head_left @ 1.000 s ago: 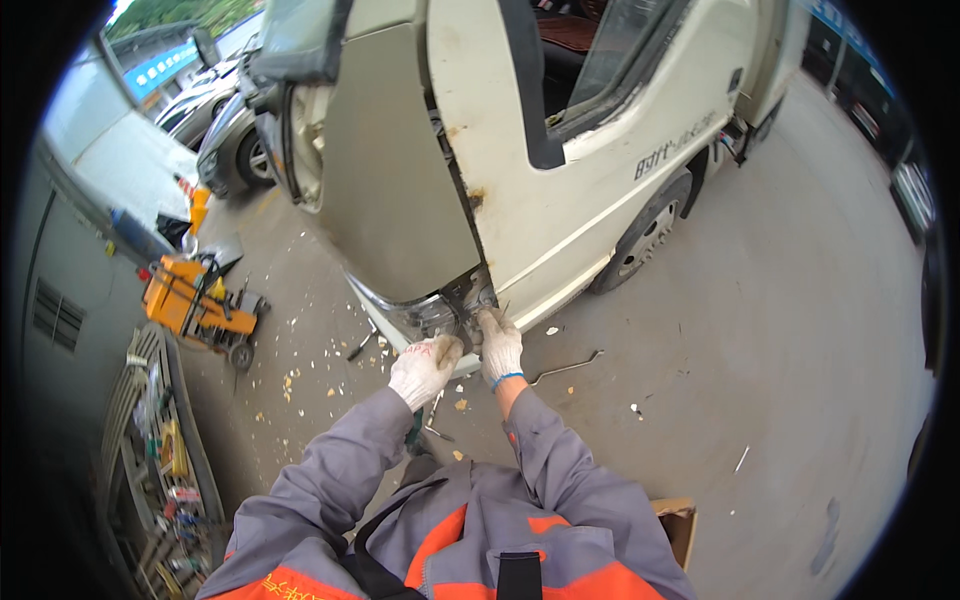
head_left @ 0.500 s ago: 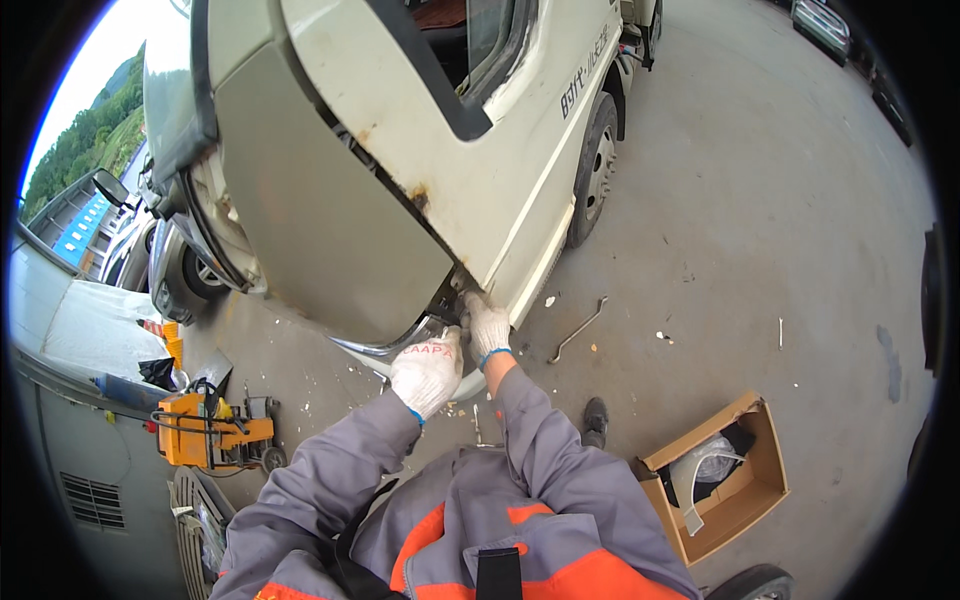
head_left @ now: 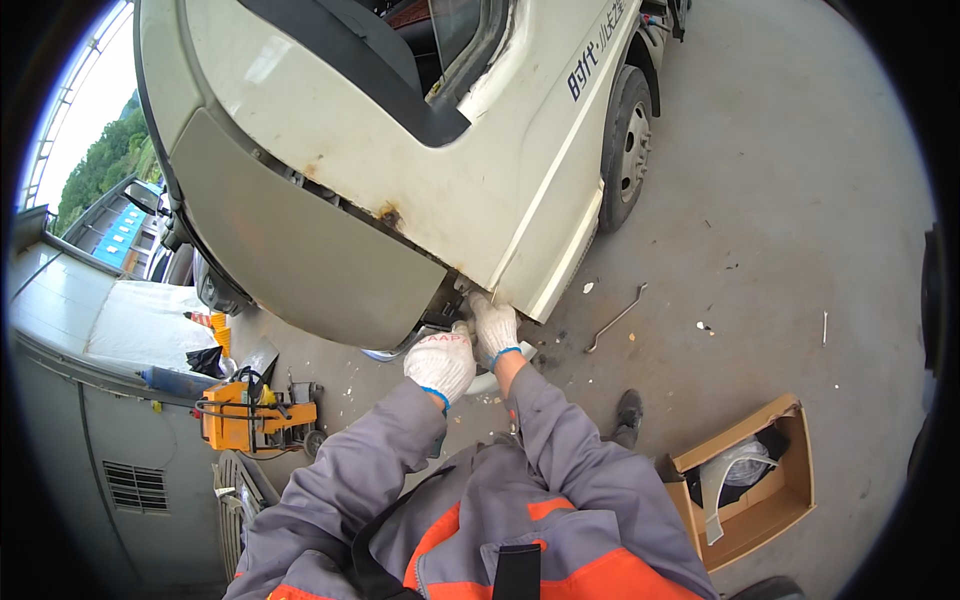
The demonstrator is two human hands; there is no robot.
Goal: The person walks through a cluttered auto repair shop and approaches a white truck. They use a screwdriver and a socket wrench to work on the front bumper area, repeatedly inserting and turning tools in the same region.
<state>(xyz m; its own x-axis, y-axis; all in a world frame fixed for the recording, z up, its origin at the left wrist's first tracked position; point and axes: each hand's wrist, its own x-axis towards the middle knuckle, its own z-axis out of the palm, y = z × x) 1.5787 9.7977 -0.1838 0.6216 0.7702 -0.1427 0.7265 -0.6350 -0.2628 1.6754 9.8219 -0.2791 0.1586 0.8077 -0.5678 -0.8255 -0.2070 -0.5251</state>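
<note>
Both hands wear white knitted gloves with blue cuffs and meet at the lower corner of a cream truck cab (head_left: 420, 190). My left hand (head_left: 442, 362) is closed, its thumb up beside a dark bracket-like part (head_left: 440, 308) under the corner panel (head_left: 300, 240). What it grips is hidden. Right beside it, my right hand (head_left: 495, 328) has its fingers bent into the gap below the door edge; their tips and whatever they hold cannot be seen. Rust marks the door (head_left: 389, 215) above the gap.
A wrench (head_left: 616, 318) lies on the concrete floor right of my hands, among small scraps. An open cardboard box (head_left: 755, 480) holding plastic-wrapped parts stands at the lower right. At left are an orange wheeled machine (head_left: 250, 415) and a grey wall (head_left: 60, 440).
My view has shifted, so the floor things appear farther right and the cab's front sits differently. Both hands stay at the same panel corner, the left one turned slightly.
</note>
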